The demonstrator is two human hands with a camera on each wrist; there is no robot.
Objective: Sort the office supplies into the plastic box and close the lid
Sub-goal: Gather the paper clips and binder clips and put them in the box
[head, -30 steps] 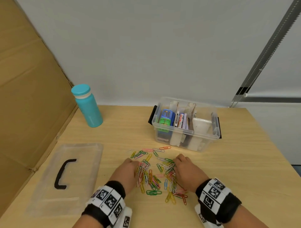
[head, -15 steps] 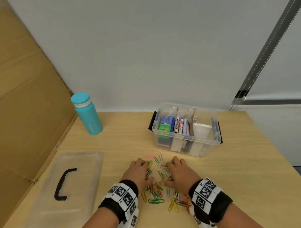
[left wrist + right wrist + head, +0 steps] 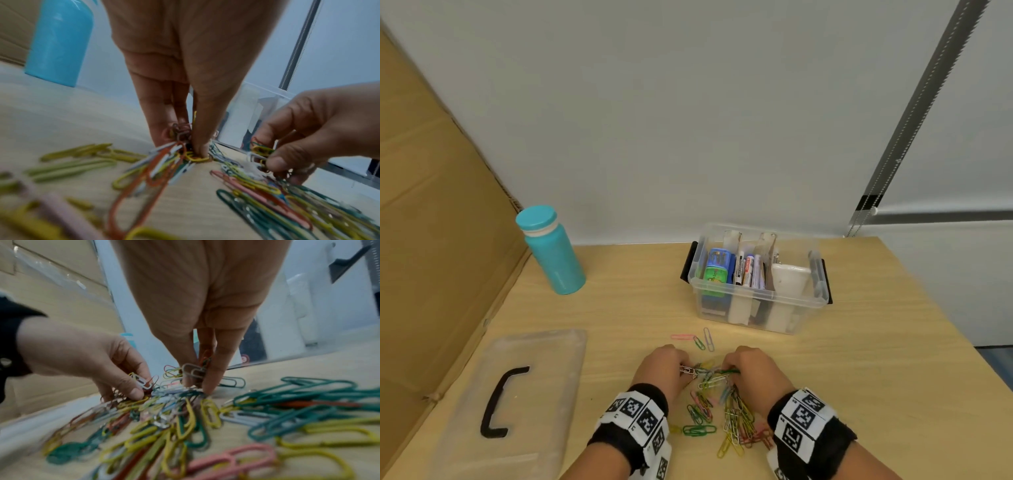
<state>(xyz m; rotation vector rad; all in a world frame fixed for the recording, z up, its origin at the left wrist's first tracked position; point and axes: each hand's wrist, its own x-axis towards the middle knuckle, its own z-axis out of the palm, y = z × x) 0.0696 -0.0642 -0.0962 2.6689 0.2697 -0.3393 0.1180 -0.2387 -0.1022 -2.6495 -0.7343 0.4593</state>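
Observation:
Several coloured paper clips (image 3: 726,416) lie in a loose heap on the wooden table near its front edge. My left hand (image 3: 666,371) pinches a small bunch of clips (image 3: 180,134) at the heap's far end, fingertips down on the table. My right hand (image 3: 751,371) beside it pinches another bunch of clips (image 3: 194,370). Three stray clips (image 3: 700,341) lie just beyond the hands. The clear plastic box (image 3: 756,301), open and holding markers, glue and white items, stands behind them. Its clear lid (image 3: 524,394) with a black handle lies flat at the left.
A teal bottle (image 3: 553,251) stands at the back left beside a cardboard wall (image 3: 431,240). The box (image 3: 265,113) shows close behind the fingers in both wrist views. The table's right edge (image 3: 941,318) runs near the box.
Both hands have raked the spread clips toward each other and curled their fingers round bunches of them. The heap is now tighter, with three clips left behind in front.

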